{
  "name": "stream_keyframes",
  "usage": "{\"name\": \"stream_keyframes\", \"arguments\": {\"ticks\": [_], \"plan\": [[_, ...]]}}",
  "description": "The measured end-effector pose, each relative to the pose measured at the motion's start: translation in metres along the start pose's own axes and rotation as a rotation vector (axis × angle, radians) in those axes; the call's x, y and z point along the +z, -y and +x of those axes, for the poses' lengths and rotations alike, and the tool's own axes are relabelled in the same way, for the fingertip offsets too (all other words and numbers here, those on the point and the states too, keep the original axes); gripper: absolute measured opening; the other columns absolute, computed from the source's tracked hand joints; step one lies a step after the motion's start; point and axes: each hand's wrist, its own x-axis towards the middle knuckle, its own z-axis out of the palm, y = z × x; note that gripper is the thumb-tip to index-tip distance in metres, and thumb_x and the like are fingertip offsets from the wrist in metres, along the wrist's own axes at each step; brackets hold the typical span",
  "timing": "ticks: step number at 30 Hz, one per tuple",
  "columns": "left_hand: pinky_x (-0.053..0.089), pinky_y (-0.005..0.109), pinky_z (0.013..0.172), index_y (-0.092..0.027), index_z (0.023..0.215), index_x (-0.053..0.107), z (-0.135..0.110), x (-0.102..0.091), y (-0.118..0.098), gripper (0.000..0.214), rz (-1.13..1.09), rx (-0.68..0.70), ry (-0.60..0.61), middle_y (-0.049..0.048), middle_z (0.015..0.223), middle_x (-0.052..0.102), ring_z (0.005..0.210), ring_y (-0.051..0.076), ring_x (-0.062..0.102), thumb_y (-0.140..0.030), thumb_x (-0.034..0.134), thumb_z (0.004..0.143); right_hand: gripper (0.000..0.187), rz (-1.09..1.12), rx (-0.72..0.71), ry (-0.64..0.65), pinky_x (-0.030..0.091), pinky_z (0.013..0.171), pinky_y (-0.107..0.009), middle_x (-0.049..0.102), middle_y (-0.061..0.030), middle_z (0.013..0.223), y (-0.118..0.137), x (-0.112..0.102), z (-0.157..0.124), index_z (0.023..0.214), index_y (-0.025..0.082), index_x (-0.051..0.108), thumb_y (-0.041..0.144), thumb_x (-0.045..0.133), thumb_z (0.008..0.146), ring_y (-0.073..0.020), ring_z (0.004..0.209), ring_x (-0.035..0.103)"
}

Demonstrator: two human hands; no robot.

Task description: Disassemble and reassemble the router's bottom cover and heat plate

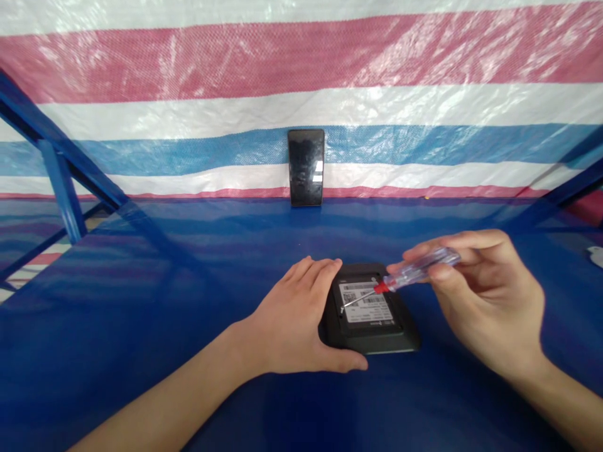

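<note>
A black electronic device (407, 323) lies on the blue table with a white printed label (372, 311) facing up; barcodes and a QR code show on it. My left hand (301, 320) grips the device's left side, thumb along the near edge and fingers toward the far edge. In my right hand (490, 295), fingers and thumb pinch the clear handle of a screwdriver (414, 267) with a red collar. Its thin metal shaft slants down to the left across the label. The tip is at the label's left edge, by a small shiny spot, perhaps a screw.
Behind the device, a dark smartphone (306, 166) stands upright against a striped plastic sheet (211, 63) at the back of the blue table (226, 251). Blue metal frame bars (61, 188) rise at the left. Part of a white object (595, 255) shows at the right edge.
</note>
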Motion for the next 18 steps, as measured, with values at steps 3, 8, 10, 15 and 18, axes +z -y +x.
{"name": "stream_keyframes", "arguments": {"ticks": [3, 8, 10, 15, 18], "plan": [[0.024, 0.065, 0.121, -0.01, 0.151, 0.033, -0.0002, -0.002, -0.0012, 0.118, 0.003, -0.013, 0.01, 0.0225, 0.156, 0.043, 0.145, 0.045, 0.036, -0.073, 0.079, 0.062, 0.019, -0.012, -0.006, 0.031, 0.068, 0.061, -0.028, 0.079, 0.0015, 0.08, 0.0005, 0.0008, -0.0004, 0.087, 0.026, 0.064, 0.025, 0.081, 0.079, -0.019, 0.065, 0.078], [0.024, 0.063, 0.122, -0.006, 0.151, 0.032, -0.0012, -0.0042, -0.0022, 0.121, 0.025, -0.03, 0.03, 0.024, 0.156, 0.041, 0.145, 0.045, 0.035, -0.073, 0.079, 0.062, 0.019, 0.013, -0.021, 0.093, 0.067, 0.066, -0.021, 0.079, 0.0043, 0.083, -0.0003, 0.0004, -0.003, 0.09, 0.027, 0.064, 0.017, 0.079, 0.081, -0.0147, 0.072, 0.079], [0.023, 0.063, 0.122, -0.007, 0.152, 0.032, -0.0012, -0.0037, -0.0015, 0.121, 0.024, -0.025, 0.025, 0.0235, 0.156, 0.041, 0.145, 0.045, 0.036, -0.075, 0.078, 0.063, 0.022, 0.014, -0.03, 0.097, 0.066, 0.068, -0.02, 0.079, 0.0051, 0.083, -0.0007, -0.0004, -0.0038, 0.09, 0.027, 0.065, 0.015, 0.079, 0.08, -0.014, 0.074, 0.079], [0.023, 0.062, 0.122, -0.008, 0.152, 0.031, -0.0003, -0.0018, -0.0001, 0.122, 0.03, -0.018, 0.02, 0.0221, 0.156, 0.042, 0.145, 0.044, 0.036, -0.077, 0.076, 0.063, 0.025, 0.022, -0.071, 0.115, 0.068, 0.066, -0.025, 0.078, 0.0038, 0.084, -0.0001, -0.0027, -0.0057, 0.092, 0.029, 0.066, 0.015, 0.081, 0.079, -0.0164, 0.075, 0.079], [0.024, 0.062, 0.122, -0.005, 0.152, 0.031, 0.0001, -0.0025, -0.0008, 0.123, 0.039, -0.023, 0.036, 0.0235, 0.155, 0.042, 0.145, 0.044, 0.036, -0.077, 0.077, 0.062, 0.026, 0.028, -0.11, 0.141, 0.068, 0.065, -0.027, 0.078, 0.0032, 0.083, 0.0019, -0.0041, -0.0078, 0.095, 0.031, 0.067, 0.016, 0.081, 0.079, -0.017, 0.078, 0.078]]}}
